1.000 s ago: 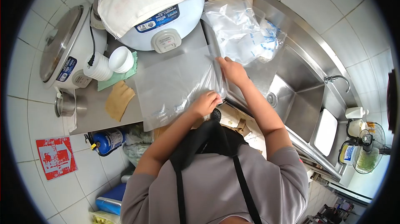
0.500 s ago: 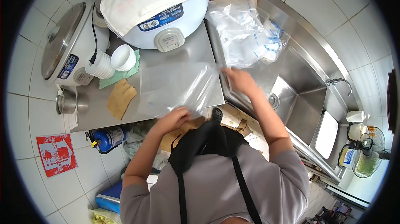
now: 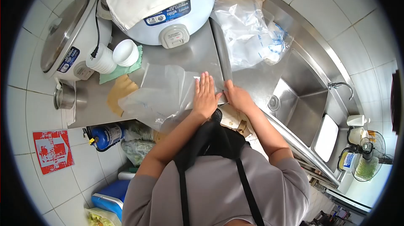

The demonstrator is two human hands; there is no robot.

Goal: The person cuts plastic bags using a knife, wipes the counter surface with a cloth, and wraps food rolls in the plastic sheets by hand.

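Note:
A clear plastic bag [image 3: 162,91] lies on the steel counter, its lower part reaching over the front edge. My left hand [image 3: 205,96] rests flat on the right part of the bag, fingers straight and palm down. Just to its right, my right hand [image 3: 238,97] is closed with curled fingers at the bag's right end, by the seam between counter and sink. Its fingertips are partly hidden, but they appear to pinch the bag's edge. A tan cloth [image 3: 120,93] sits under the bag's left side.
Behind stands a large rice cooker [image 3: 176,22] under a white cloth; another rice cooker [image 3: 69,45] is at left. Stacked white bowls [image 3: 101,60] sit on a green cloth [image 3: 113,75]. More plastic bags [image 3: 242,36] lie beside the sink [image 3: 301,87]. A metal pot [image 3: 65,96] hangs at the left edge.
My left hand has moved up and right, from the bag's lower edge to flat on top. My right hand has come down slightly. The bag has shifted left and down, overlapping the tan cloth.

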